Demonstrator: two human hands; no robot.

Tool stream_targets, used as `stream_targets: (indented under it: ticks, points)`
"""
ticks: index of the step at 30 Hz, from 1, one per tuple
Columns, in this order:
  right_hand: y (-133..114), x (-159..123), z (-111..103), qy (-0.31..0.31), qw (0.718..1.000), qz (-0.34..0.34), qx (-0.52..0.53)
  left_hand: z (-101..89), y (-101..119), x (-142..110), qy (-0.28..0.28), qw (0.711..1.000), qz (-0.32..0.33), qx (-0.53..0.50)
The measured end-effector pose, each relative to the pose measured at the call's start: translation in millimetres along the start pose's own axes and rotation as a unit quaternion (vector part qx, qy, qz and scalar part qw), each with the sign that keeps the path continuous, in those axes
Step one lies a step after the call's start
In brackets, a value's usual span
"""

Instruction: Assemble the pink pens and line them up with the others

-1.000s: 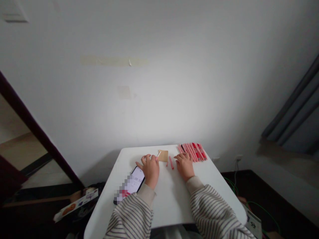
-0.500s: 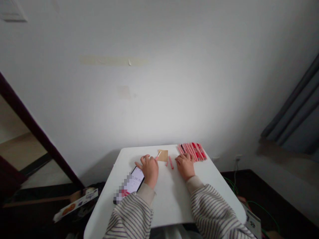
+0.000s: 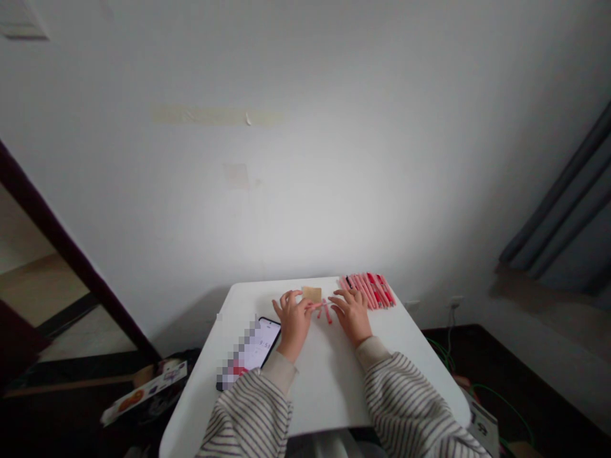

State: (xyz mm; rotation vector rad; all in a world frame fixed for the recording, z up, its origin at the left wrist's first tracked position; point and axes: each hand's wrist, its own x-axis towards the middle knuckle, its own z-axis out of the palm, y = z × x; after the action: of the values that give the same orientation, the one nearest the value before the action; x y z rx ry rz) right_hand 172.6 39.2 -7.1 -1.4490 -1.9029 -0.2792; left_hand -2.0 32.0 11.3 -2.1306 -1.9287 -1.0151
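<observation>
My left hand (image 3: 294, 321) pinches a pink pen barrel (image 3: 315, 306), which points right above the table. A thin whitish refill (image 3: 326, 303) sticks out of the barrel's right end. Its far end lies between the thumb and index finger of my right hand (image 3: 352, 315), which look closed on it; the contact itself is small and hard to see. Just below the refill, a loose pink pen piece (image 3: 329, 316) rests on the table, with a smaller pink bit beside it. Behind the barrel lies a tan square of paper (image 3: 312, 294).
A row of several pink and red pens (image 3: 370, 289) lies at the table's back right. To the left of my left hand is a phone (image 3: 252, 350) with a lit screen. The white table (image 3: 329, 381) stands against a wall (image 3: 334, 159).
My left hand has turned the barrel from slanting up to nearly level and moved it slightly right. My right hand's fingers have spread and come up to the refill's end.
</observation>
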Motion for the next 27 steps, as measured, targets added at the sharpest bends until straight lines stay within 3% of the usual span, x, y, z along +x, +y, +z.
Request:
stream_targets:
  ticks: [7, 27]
  points:
    - [-3, 1, -4, -0.003, 1.000, 0.023, 0.002, 0.7, 0, 0, 0.000, 1.000, 0.000, 0.004]
    - [9, -1, -1, 0.007, 0.994, 0.107, -0.027, -4.9, -8, 3, 0.024, 0.995, -0.083, 0.044]
